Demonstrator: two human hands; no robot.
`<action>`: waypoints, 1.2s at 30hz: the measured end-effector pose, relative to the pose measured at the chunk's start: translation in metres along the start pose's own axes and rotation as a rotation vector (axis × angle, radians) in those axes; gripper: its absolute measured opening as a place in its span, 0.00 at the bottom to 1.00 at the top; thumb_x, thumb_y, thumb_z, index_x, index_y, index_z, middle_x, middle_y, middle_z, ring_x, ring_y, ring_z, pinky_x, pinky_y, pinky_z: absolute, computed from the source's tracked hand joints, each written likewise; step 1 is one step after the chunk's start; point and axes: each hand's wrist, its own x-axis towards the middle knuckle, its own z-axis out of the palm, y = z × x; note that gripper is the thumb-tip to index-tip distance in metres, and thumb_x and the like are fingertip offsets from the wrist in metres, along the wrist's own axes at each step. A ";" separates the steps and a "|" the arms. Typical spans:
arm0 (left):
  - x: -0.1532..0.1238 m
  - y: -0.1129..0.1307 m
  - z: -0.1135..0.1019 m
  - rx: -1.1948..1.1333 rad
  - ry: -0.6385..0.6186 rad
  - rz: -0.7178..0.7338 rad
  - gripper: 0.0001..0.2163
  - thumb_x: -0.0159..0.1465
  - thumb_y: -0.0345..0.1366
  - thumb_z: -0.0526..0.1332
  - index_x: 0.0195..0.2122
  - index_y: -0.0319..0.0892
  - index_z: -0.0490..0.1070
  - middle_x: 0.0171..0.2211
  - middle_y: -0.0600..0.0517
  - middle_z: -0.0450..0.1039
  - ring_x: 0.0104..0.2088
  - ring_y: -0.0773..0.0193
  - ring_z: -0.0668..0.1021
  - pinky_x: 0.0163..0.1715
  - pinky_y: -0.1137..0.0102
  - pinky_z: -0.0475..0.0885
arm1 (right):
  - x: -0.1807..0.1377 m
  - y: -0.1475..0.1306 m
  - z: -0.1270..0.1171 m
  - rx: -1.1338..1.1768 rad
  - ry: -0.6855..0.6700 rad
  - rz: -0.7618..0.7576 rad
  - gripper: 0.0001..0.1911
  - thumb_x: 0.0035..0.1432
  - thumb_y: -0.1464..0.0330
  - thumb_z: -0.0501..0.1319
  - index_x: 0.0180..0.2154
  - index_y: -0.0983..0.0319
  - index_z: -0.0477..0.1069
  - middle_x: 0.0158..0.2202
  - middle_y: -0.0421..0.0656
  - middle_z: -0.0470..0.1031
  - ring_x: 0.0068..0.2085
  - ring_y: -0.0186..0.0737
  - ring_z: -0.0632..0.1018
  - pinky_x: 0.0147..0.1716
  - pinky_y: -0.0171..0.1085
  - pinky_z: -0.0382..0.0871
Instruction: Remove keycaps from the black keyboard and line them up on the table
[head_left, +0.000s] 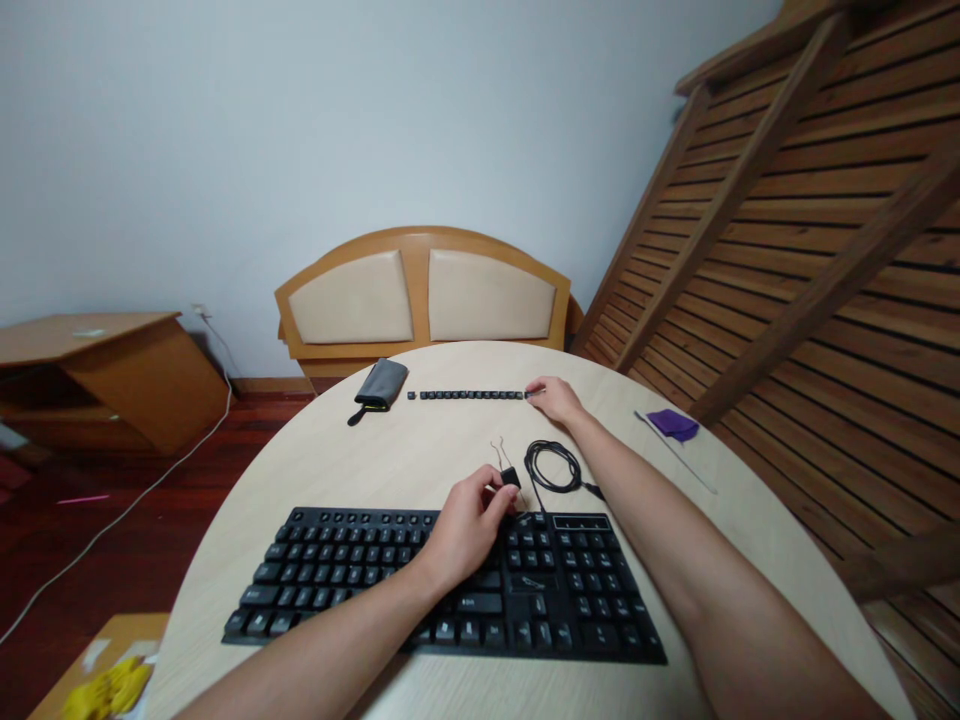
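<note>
A black keyboard (pixel 360 575) lies on the round light-wood table (pixel 315 470) right in front of me. My left hand (pixel 466 525) rests over the keyboard's upper middle, fingers closed on a small black keycap puller (pixel 508 472) with wire loops sticking up. Farther off, my right hand (pixel 556 398) reaches to the right end of a row of removed black keycaps (pixel 465 395). Its fingers pinch together at the last keycap in that row. The keyboard's black cable (pixel 553 466) lies coiled between my two arms.
A dark grey pouch (pixel 380 385) lies at the table's far left. A purple cloth (pixel 673 423) and a thin rod (pixel 679 455) lie at the right. Behind the table stands a padded wooden headboard (pixel 424 295); a slatted wooden frame (pixel 810 230) leans right. A low cabinet (pixel 105 375) stands left.
</note>
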 end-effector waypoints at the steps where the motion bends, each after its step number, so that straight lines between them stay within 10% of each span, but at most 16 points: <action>1: 0.000 0.000 0.000 -0.001 0.000 -0.002 0.10 0.66 0.42 0.57 0.30 0.42 0.64 0.27 0.52 0.74 0.30 0.62 0.77 0.32 0.71 0.68 | 0.000 0.000 0.001 0.005 0.000 0.000 0.12 0.49 0.72 0.66 0.39 0.61 0.79 0.37 0.44 0.81 0.36 0.37 0.78 0.38 0.32 0.68; 21: 0.002 0.002 -0.001 0.026 -0.008 0.035 0.12 0.66 0.43 0.58 0.30 0.41 0.69 0.27 0.53 0.73 0.29 0.63 0.76 0.31 0.73 0.66 | -0.058 -0.011 -0.024 0.047 -0.004 -0.159 0.19 0.51 0.70 0.65 0.47 0.63 0.73 0.43 0.46 0.77 0.34 0.35 0.76 0.36 0.33 0.67; 36: 0.005 0.003 -0.003 -0.035 -0.073 0.011 0.13 0.64 0.45 0.59 0.32 0.39 0.72 0.29 0.51 0.77 0.33 0.60 0.79 0.34 0.70 0.71 | -0.188 -0.053 -0.090 0.242 -0.478 -0.369 0.11 0.59 0.63 0.62 0.40 0.61 0.78 0.36 0.43 0.79 0.36 0.39 0.77 0.36 0.34 0.66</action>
